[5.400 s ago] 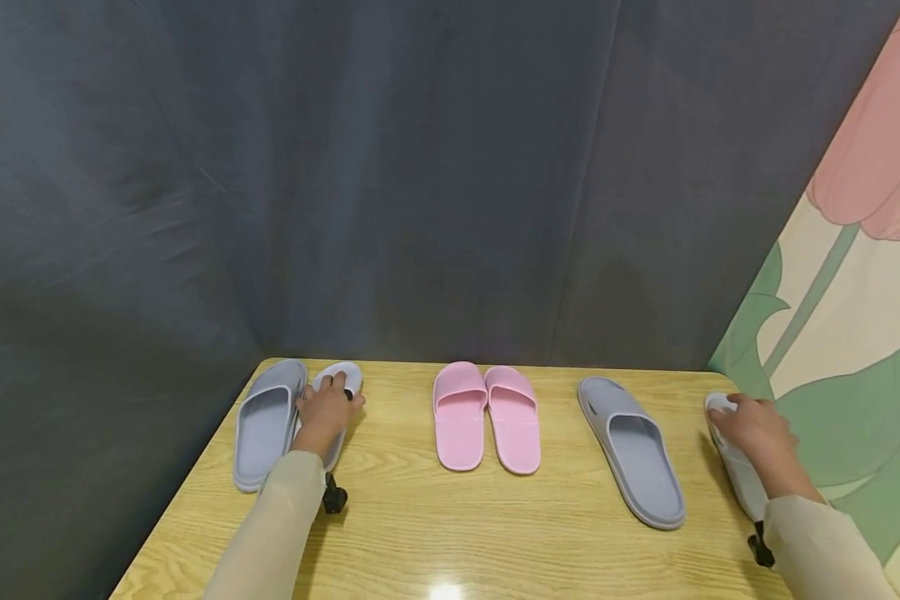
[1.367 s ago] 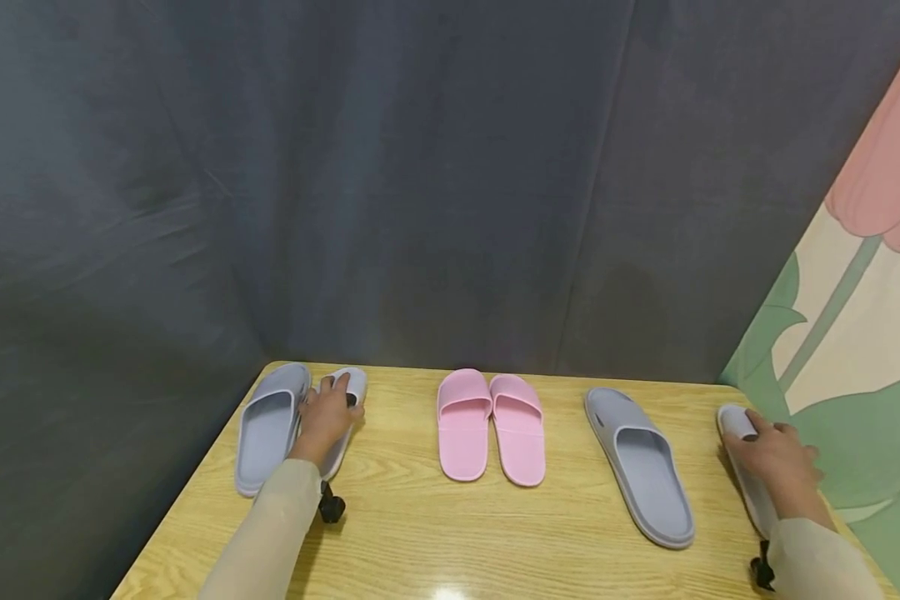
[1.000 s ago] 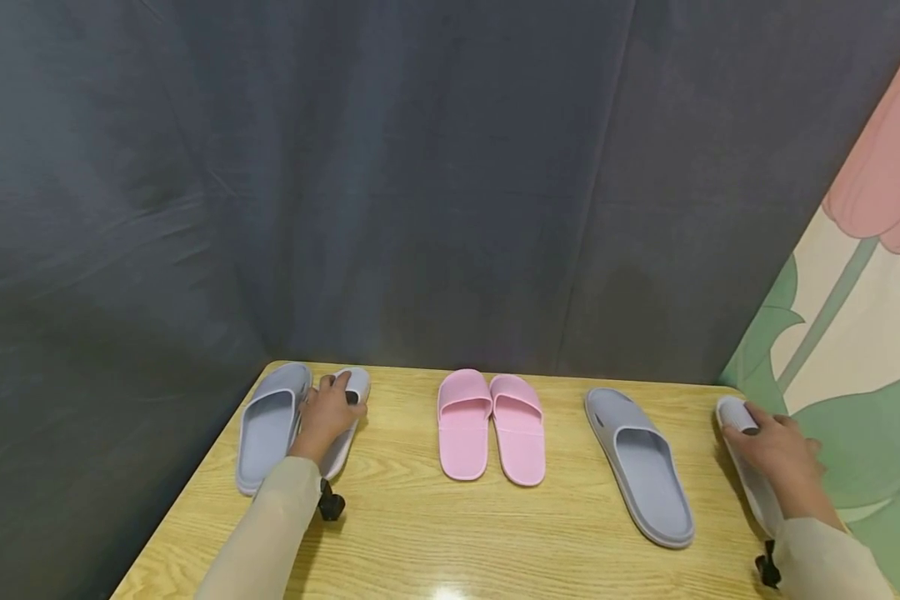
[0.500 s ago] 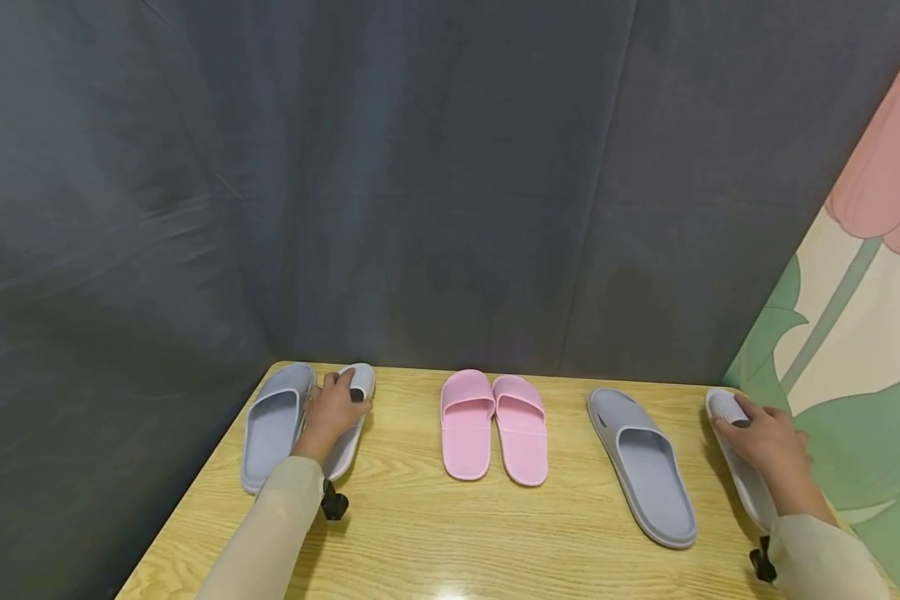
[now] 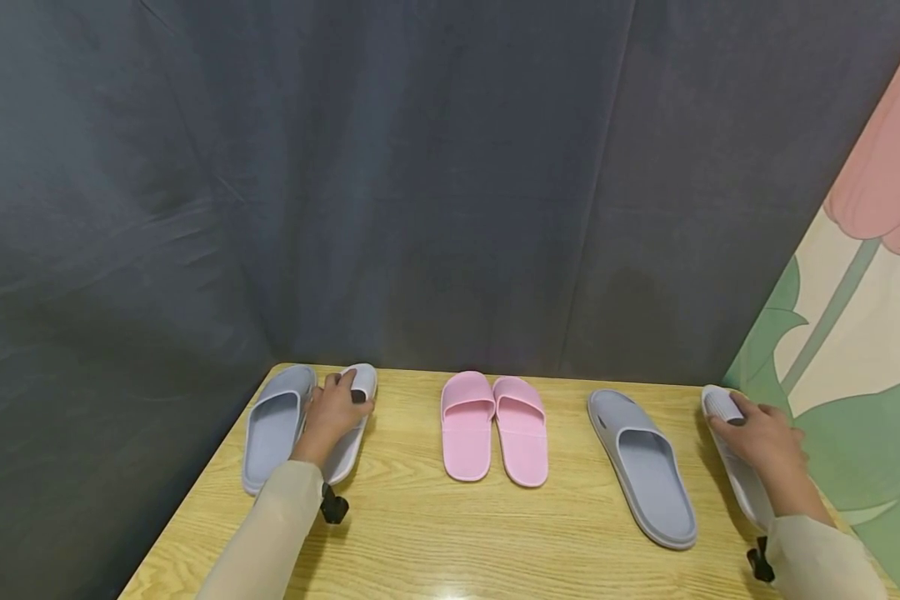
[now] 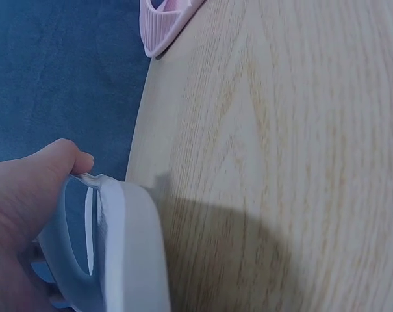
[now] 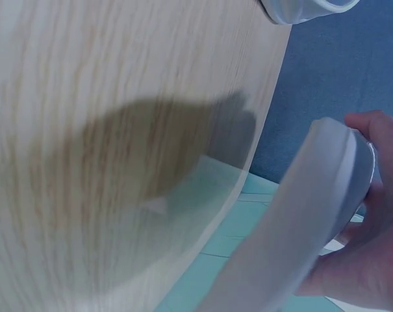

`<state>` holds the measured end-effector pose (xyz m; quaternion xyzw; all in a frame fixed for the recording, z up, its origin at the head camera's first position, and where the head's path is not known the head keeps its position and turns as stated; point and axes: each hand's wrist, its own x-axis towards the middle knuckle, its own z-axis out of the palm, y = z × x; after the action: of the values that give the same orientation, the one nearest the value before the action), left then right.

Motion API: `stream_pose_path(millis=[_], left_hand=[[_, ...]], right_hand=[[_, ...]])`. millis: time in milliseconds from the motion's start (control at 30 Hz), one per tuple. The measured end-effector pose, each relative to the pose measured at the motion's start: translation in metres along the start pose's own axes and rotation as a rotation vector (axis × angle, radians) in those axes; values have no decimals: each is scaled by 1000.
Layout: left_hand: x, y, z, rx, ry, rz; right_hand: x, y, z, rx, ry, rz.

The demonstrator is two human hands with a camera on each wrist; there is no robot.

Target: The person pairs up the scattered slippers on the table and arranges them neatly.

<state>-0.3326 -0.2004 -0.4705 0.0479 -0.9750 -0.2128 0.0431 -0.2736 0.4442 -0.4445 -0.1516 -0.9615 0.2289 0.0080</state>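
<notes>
Head view: the right-hand slipper [image 5: 738, 475], gripped by the right hand [image 5: 767, 437] at lower right, has edged left in the last second, narrowing its gap to the wide grey slipper [image 5: 654, 471]; left wrist view: the left hand's [image 6: 17, 201] fingers clamp the left-hand slipper [image 6: 134, 247] at lower left; right wrist view: fingers clamped too, slipper seemingly raised off the worktop [image 7: 86, 78].

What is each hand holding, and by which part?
The left hand grips a pale grey backless plastic-looking slipper by its upper strap; the right hand grips a second pale grey slipper, also by its strap.
</notes>
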Motion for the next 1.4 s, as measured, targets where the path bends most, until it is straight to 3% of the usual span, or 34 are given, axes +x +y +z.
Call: stream_pose_path(millis=[667,1067,1400], left_hand=[[-8,8,-2,-21,33,14],[-10,15,-3,-20,73,28],[-11,18,-6,-5,69,34]], right_hand=[[-10,-19,-4,-43,27,-69],[-13,-35,-4,-53,58,-152],[-15,-45,-4,-47,32,-138]])
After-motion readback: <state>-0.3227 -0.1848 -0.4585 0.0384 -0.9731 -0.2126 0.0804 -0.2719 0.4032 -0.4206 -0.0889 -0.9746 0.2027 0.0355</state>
